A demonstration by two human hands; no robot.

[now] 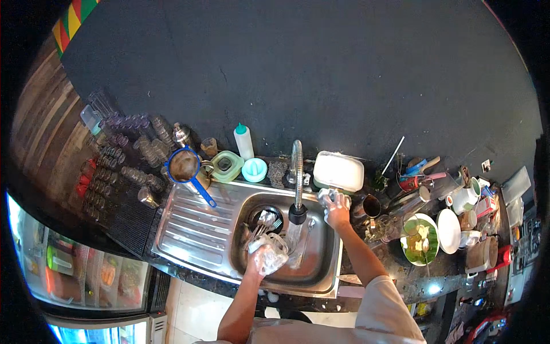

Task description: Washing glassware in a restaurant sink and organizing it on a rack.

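Over the front of the steel sink basin [320, 275], my left hand [254, 265] grips a foam-covered clear vessel [275, 254], apparently a glass mug with a handle. My right hand [337, 210] is at the basin's back right corner, closed around a soapy scrubbing pad [325, 197]. Between the two hands, water [294, 237] runs from a flexible metal faucet [297, 172] into the basin. A dark round dish [258, 213] holding forks and other cutlery [267, 220] sits at the basin's back left. A long-handled spoon [309, 234] leans at the right.
A blue-rimmed strainer [184, 167] rests at the ribbed drainboard's [193, 232] back edge. Behind the sink stand a squeeze bottle [244, 144] and a white-lidded tub [338, 171]. Several glasses [150, 146] crowd the left. At right are a metal cup [369, 206] and a leaf-lined plate [419, 253].
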